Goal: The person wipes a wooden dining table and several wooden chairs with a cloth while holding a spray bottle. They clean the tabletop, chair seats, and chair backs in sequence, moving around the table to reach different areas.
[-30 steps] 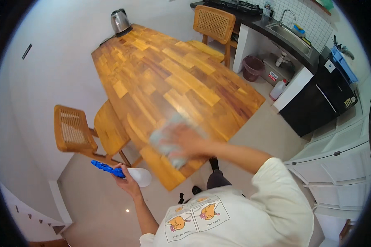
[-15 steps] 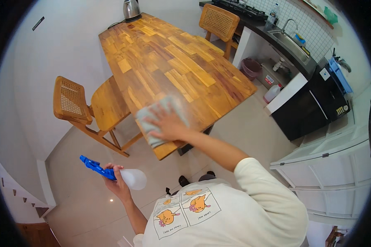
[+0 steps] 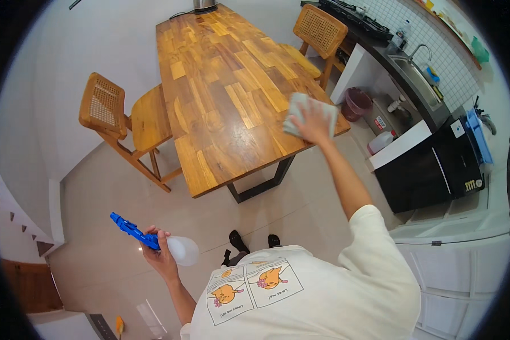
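My right hand (image 3: 314, 126) lies with spread fingers on a pale grey-green cloth (image 3: 330, 113), pressing it against the wooden table (image 3: 215, 96) near the table's right corner. The tabletop is a patchwork of light and dark wood strips, with a shiny patch toward the near edge. Low on the left, over the floor, my left hand (image 3: 162, 259) grips a spray bottle (image 3: 183, 251) with a blue trigger head and a cloudy white body. The bottle is tilted sideways, its nozzle toward the upper left.
A cane-backed wooden chair (image 3: 147, 122) stands at the table's left side, another chair (image 3: 320, 31) at the far right. A kettle (image 3: 205, 5) sits at the far end. Right of the table are a bin (image 3: 356, 105), a sink (image 3: 416, 79) and a black fridge (image 3: 416, 164).
My right hand has swept the cloth from the table's near left corner across to its right corner. My left hand still holds the spray bottle in about the same place. The view has shifted.
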Available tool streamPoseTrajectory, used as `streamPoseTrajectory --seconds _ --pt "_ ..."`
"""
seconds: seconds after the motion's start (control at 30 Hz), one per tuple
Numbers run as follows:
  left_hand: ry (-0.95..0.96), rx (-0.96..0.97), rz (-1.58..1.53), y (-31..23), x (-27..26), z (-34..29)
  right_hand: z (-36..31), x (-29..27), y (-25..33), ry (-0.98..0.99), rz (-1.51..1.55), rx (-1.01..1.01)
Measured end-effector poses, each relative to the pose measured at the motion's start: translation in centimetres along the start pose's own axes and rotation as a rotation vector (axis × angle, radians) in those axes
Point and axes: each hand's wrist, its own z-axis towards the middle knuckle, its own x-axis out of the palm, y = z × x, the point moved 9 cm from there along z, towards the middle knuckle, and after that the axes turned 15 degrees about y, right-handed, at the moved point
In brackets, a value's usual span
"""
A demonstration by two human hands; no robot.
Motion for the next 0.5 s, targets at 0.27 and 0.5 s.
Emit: streamPoseTrajectory --seconds 0.27,0.5 --pt "0.058 0.085 -0.092 -4.2 6.3 -2.6 -10.7 1.0 23.0 -0.006 0.085 -0.802" --pt "0.015 0.047 -0.054 -3.9 5.5 -4.3 -3.6 0.5 3.9 0.019 -0.027 -0.489"
